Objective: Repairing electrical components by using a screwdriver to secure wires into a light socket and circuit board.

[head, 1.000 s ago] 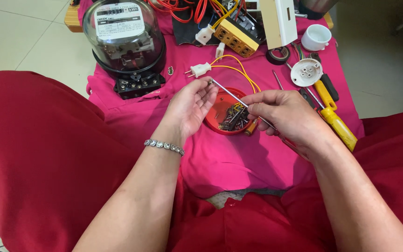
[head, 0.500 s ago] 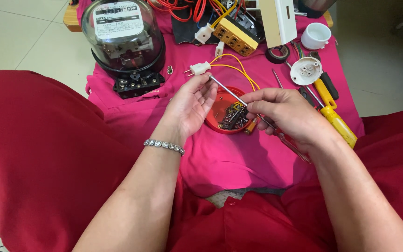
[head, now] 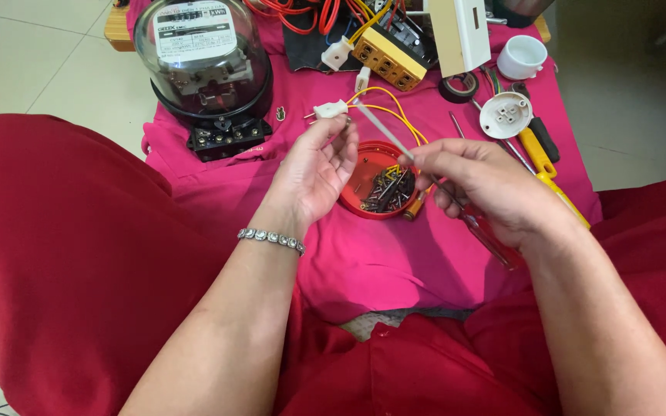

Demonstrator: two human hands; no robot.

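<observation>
Up close, right hand (head: 487, 189) fingers pinch a screwdriver (head: 383, 131) shaft; its tip meets a white plug (head: 331, 110) pinched by the left hand (head: 314, 169) — above a red dish (head: 375, 181) of screws, mid pink cloth (head: 395, 270); electric meter (head: 202, 62) at the far-left corner.

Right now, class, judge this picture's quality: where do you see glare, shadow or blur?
Head view: even, soft light; glare on the glass dome of the meter; faint shadows under the left hand and right hand on the pink cloth; the screwdriver shaft looks slightly blurred; edges bend a little.
</observation>
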